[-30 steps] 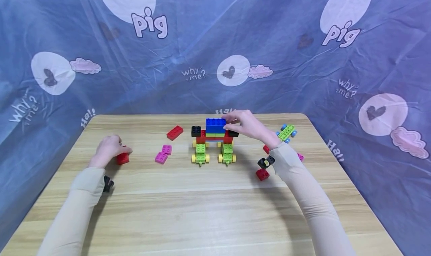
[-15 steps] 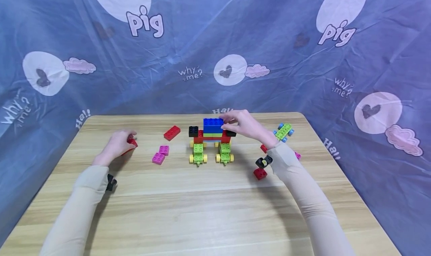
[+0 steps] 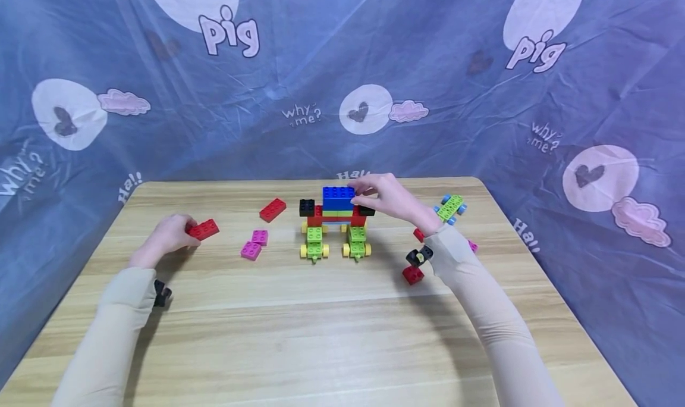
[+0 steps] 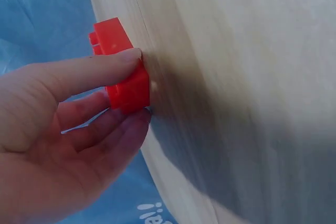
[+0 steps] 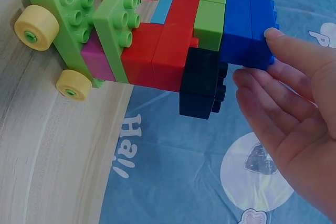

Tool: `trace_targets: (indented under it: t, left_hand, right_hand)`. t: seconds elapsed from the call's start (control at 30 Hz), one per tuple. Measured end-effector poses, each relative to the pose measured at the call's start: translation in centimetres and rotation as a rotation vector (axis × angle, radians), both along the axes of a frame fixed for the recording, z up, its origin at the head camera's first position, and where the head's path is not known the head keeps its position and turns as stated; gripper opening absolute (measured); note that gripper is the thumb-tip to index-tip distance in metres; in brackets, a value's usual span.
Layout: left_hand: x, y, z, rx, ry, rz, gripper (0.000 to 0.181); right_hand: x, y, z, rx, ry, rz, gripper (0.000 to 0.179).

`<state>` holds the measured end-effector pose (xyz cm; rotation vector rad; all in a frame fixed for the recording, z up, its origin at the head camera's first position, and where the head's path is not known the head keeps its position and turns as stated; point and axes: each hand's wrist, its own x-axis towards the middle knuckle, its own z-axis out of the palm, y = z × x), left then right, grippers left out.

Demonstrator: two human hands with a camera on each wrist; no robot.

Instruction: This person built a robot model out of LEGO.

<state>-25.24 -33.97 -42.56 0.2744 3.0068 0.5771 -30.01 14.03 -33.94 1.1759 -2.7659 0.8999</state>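
Note:
My left hand holds a red building brick at the left side of the table. In the left wrist view, the thumb lies across the brick and fingertips support its other side, with its studs turned toward the palm. My right hand pinches the top blue brick of a built model at the table's back middle, thumb on one face and fingers on another. Below the stacked blue bricks come light green bricks, red bricks, a black brick jutting sideways, and green bases on yellow wheels.
Between left hand and model lie a red brick and two pink bricks. Right of the model are another red brick, partly behind the wrist camera, and a green base with blue wheels. A blue printed cloth hangs behind the table.
The left hand has turned the red brick, moving right and then back left, so more of the brick now shows. The right hand stays at the blue brick; the view has shifted slightly.

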Motion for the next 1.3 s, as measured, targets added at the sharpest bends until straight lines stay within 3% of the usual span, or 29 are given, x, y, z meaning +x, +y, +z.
trace_targets:
  t: [0.17, 0.4, 0.87, 1.1, 1.3]
  left_hand:
    - [0.0, 0.4, 0.0, 0.013, 0.009, 0.003, 0.038]
    - [0.1, 0.9, 0.1, 0.074, 0.072, 0.004, 0.041]
    - [-0.6, 2.3, 1.5, 0.247, 0.093, 0.102, 0.049]
    - [-0.8, 3.9, 3.1, 0.280, 0.087, 0.063, 0.052]
    - [-1.4, 5.4, 4.3, 0.306, 0.138, 0.009, 0.048]
  right_hand:
    - [0.0, 0.0, -0.2, -0.001, 0.001, 0.001, 0.040]
    - [0.0, -0.1, -0.4, -0.006, -0.005, 0.003, 0.039]
    - [0.1, 0.0, -0.2, 0.002, -0.002, 0.001, 0.040]
    - [0.1, 0.0, -0.1, 0.006, 0.002, -0.001, 0.040]
    - [0.0, 0.1, -0.1, 0.004, 0.003, -0.002, 0.041]
